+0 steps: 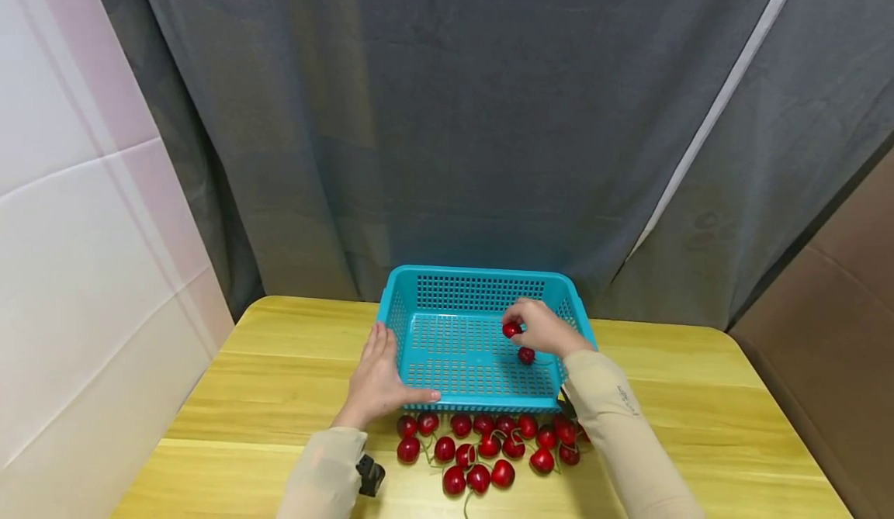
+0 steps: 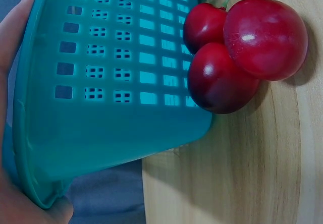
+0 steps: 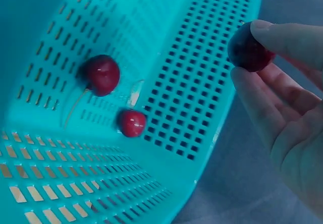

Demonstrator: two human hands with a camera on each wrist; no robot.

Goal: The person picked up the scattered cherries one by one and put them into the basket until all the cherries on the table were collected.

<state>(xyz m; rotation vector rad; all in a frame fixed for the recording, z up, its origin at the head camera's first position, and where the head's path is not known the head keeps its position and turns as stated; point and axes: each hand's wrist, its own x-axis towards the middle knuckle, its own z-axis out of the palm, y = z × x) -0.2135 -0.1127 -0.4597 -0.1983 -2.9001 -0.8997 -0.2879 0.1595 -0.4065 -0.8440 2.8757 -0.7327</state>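
A turquoise plastic basket [image 1: 475,403] with perforated walls stands on the table. My left hand [image 1: 377,383] rests at its front left corner, fingers straight along the left rim, thumb stretched along the front rim. Over the basket's right side my right hand [image 1: 548,329] pinches a dark red cherry [image 3: 250,47] between thumb and fingertips. Below it inside the basket, the right wrist view shows one cherry with a stem [image 3: 102,75] and a smaller-looking cherry [image 3: 132,123]. The hand hides part of the basket's right end in the head view.
Several loose red cherries [image 1: 478,478], many with green stems, lie on the wooden table [image 1: 279,395] along the basket's front. A grey curtain [image 1: 475,115] hangs behind the table. White panels [image 1: 105,232] rise on the left, a brown panel [image 1: 824,333] on the right.
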